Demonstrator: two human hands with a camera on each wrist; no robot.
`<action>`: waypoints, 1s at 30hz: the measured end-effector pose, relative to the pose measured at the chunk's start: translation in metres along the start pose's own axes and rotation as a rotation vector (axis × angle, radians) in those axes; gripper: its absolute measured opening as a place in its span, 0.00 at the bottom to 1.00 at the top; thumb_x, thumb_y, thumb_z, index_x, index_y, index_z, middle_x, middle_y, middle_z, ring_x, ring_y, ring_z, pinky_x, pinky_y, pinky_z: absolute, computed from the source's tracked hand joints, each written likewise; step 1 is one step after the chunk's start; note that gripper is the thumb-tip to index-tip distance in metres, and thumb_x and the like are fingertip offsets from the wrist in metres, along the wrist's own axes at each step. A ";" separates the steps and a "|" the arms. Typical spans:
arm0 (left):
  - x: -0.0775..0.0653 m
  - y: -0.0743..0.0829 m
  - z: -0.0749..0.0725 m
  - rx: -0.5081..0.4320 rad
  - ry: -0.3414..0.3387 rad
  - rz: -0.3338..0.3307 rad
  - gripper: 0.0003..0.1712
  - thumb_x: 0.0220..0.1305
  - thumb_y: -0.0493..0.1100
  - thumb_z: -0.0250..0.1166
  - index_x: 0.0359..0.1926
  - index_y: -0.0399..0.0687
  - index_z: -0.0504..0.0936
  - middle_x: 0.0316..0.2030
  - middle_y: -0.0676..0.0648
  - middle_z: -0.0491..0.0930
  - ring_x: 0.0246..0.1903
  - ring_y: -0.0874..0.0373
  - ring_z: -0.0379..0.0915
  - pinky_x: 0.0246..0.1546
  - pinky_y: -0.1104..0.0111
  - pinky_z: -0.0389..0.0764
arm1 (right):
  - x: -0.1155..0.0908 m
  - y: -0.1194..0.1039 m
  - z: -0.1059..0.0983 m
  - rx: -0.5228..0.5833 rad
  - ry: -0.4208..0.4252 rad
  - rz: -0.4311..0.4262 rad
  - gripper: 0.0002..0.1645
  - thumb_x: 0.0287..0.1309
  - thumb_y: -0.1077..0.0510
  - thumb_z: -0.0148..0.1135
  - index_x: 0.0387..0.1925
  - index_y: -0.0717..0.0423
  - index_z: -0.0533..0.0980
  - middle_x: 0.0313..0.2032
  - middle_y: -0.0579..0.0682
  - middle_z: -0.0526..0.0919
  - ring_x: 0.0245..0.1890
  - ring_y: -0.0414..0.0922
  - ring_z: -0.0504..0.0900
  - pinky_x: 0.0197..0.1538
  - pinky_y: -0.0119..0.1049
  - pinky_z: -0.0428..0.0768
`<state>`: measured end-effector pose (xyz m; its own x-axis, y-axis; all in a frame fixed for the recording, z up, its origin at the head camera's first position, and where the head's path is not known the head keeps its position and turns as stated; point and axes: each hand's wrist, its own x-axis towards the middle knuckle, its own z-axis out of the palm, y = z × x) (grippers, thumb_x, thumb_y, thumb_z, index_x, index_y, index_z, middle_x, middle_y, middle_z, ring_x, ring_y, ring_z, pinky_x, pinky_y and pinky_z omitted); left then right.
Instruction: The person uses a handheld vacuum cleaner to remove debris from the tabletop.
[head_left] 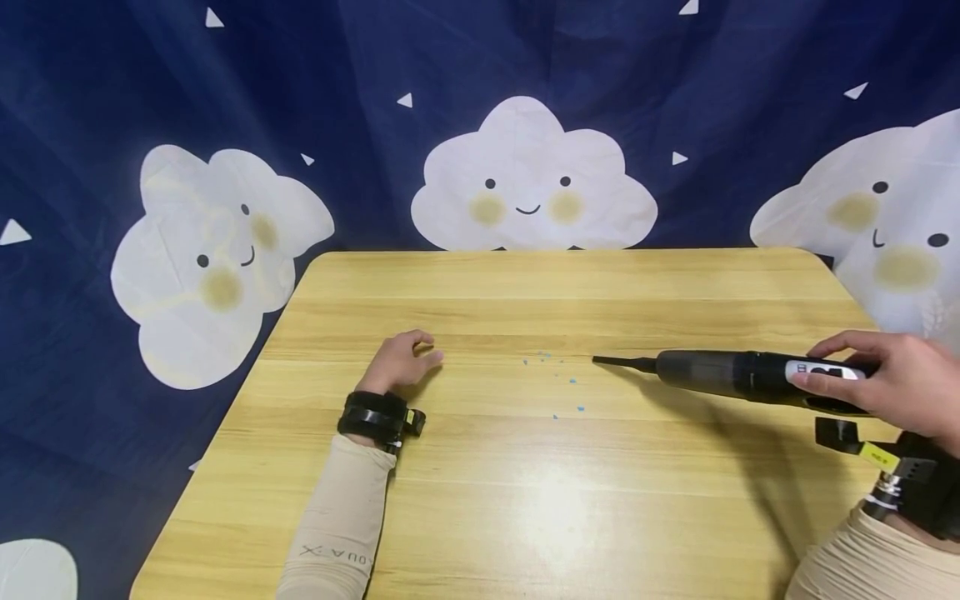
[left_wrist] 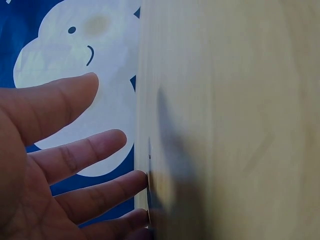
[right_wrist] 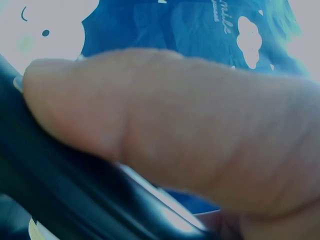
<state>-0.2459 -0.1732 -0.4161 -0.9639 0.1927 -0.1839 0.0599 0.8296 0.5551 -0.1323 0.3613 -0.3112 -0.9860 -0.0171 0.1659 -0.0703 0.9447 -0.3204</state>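
Note:
In the head view my right hand (head_left: 903, 379) grips a black handheld vacuum cleaner (head_left: 712, 375) by its handle, thumb along the light panel. Its narrow nozzle points left, its tip just right of several small blue scraps (head_left: 572, 381) scattered on the wooden table (head_left: 465, 500). Close up in the right wrist view, the thumb (right_wrist: 125, 110) lies over the dark vacuum body (right_wrist: 65, 175). My left hand (head_left: 401, 360) rests at the table's left-middle, fingers relaxed and holding nothing. In the left wrist view its fingers (left_wrist: 95, 155) are spread beside the table surface.
Behind the table hangs a dark blue curtain (head_left: 360, 67) with white smiling clouds and small triangles. The table's back edge (head_left: 562, 252) meets it. Wrist cameras on black straps sit on both arms, and the vacuum casts a shadow across the right side of the table.

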 end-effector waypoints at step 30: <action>-0.002 0.002 0.000 -0.017 0.005 -0.007 0.28 0.66 0.54 0.58 0.61 0.42 0.71 0.61 0.34 0.70 0.60 0.38 0.63 0.62 0.45 0.65 | 0.015 -0.026 0.000 -0.022 -0.023 -0.171 0.22 0.43 0.38 0.72 0.35 0.47 0.82 0.27 0.52 0.85 0.22 0.44 0.74 0.20 0.37 0.67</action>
<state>-0.2441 -0.1717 -0.4144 -0.9656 0.1839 -0.1836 0.0487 0.8221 0.5672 -0.1450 0.3367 -0.3002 -0.9632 -0.1850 0.1950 -0.2338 0.9345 -0.2685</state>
